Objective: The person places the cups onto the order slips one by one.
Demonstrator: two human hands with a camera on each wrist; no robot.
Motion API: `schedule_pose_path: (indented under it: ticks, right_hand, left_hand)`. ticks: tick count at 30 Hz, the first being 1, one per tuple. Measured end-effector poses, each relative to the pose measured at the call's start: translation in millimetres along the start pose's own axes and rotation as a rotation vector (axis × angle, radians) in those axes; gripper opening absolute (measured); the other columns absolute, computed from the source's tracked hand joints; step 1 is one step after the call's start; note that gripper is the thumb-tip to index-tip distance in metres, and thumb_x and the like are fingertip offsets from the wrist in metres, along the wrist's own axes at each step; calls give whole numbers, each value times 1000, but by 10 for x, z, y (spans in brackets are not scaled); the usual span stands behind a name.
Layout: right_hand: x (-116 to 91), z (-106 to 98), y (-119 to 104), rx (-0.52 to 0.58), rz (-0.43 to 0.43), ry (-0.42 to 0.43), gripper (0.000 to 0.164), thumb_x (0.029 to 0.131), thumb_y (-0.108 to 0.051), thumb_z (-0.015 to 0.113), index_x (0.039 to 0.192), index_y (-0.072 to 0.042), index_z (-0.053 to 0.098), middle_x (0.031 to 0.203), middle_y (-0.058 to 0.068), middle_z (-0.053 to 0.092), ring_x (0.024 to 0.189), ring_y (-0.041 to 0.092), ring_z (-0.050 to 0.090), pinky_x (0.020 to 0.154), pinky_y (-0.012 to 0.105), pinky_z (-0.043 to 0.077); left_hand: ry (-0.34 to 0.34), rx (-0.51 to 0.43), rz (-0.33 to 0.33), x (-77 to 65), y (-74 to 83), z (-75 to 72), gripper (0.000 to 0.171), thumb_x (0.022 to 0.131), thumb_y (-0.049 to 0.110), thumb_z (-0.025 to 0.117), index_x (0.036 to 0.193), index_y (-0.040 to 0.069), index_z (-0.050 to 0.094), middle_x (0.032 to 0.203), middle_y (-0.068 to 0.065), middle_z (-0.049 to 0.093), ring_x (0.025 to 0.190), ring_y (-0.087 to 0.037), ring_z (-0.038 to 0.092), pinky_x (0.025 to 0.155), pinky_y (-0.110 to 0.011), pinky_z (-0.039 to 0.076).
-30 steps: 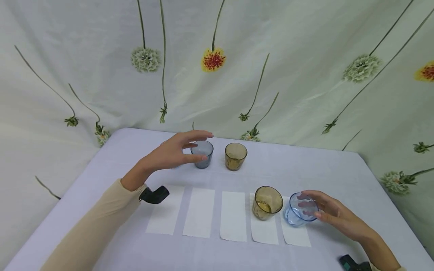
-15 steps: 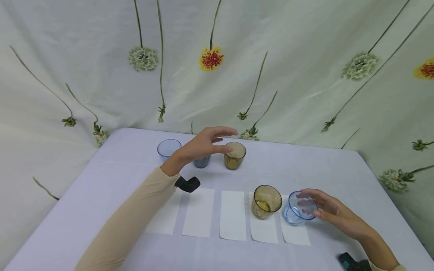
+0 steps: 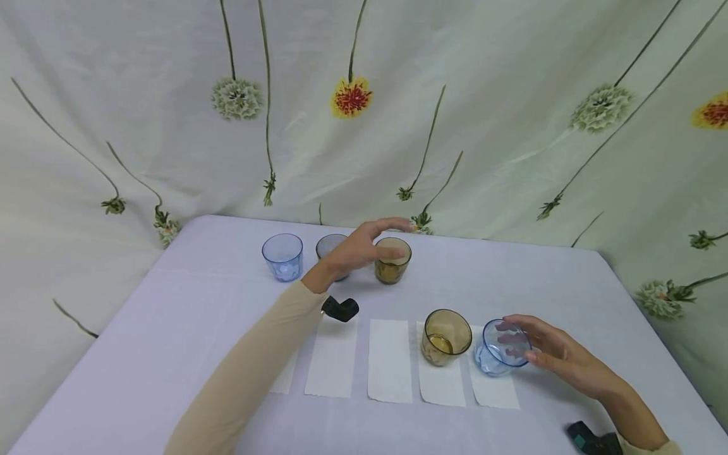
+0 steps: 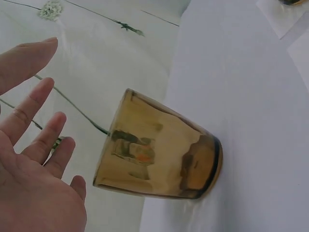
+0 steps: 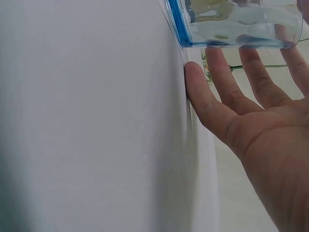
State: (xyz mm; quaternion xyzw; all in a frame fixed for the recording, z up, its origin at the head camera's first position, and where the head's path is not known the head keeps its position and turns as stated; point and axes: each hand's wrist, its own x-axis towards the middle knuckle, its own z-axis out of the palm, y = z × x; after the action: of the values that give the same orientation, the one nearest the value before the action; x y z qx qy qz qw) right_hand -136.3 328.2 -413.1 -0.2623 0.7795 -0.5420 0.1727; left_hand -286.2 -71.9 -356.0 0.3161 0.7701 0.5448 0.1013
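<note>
Plainly empty, left hand point(image 3: 368, 246), fingers spread wide, hovers just beside the rear amber glass point(image 3: 391, 273) on the white tablecloth point(image 3: 534, 278), while right hand point(image 3: 560, 359), loosely fanned, contact unclear, lies at the front blue glass point(image 3: 493, 363) on the rightmost paper strip point(image 3: 499, 395).

Beige sleeves point(image 3: 250, 366) and black wrist devices point(image 3: 341, 309), one teal-marked
</note>
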Motion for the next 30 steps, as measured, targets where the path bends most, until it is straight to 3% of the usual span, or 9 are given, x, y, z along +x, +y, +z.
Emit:
schedule_pose_path:
  ticks: [4, 10, 19, 24, 30]
  right_hand:
    - [4, -5, -5, -8, 14, 7, 51, 104, 0, 43, 153, -6, 33, 151, -15, 44, 130, 2, 53, 96, 23, 51]
    - [-3, -2, 13, -3, 26, 2, 51, 104, -1, 43, 154, -7, 34, 151, -15, 44, 130, 2, 53, 96, 23, 51]
    - [-17, -12, 28, 15, -18, -10, 52, 103, 2, 42, 154, -5, 32, 153, -11, 43, 132, 4, 52, 97, 23, 51]
    - [-3, -3, 14, -8, 17, 6, 51, 104, -1, 43, 154, -7, 33, 150, -16, 44, 130, 2, 53, 96, 23, 52]
    - [0, 6, 1, -26, 41, 22, 51, 104, -3, 45, 153, -7, 34, 148, -19, 45, 128, 0, 54, 95, 22, 51]
  left_hand:
    - [-6, 67, -59, 15, -50, 46, 45, 89, 28, 76, 132, 24, 63, 158, 9, 39, 151, -13, 26, 121, -49, 25]
    - [-32, 95, -92, 21, -113, 113, 49, 89, 26, 77, 135, 20, 62, 163, 6, 30, 154, -16, 19, 122, -49, 23]
    - [-19, 47, -111, 35, -181, 148, 53, 89, 21, 77, 139, 19, 59, 165, 5, 26, 155, -17, 15, 122, -50, 23]
    - [-7, 4, -121, 21, -203, 170, 58, 89, 17, 77, 142, 19, 55, 166, 3, 22, 156, -22, 12, 122, -56, 19]
    - [-10, 27, -143, 1, -242, 190, 64, 90, 17, 76, 147, 21, 49, 167, -2, 18, 155, -28, 14, 120, -57, 23]
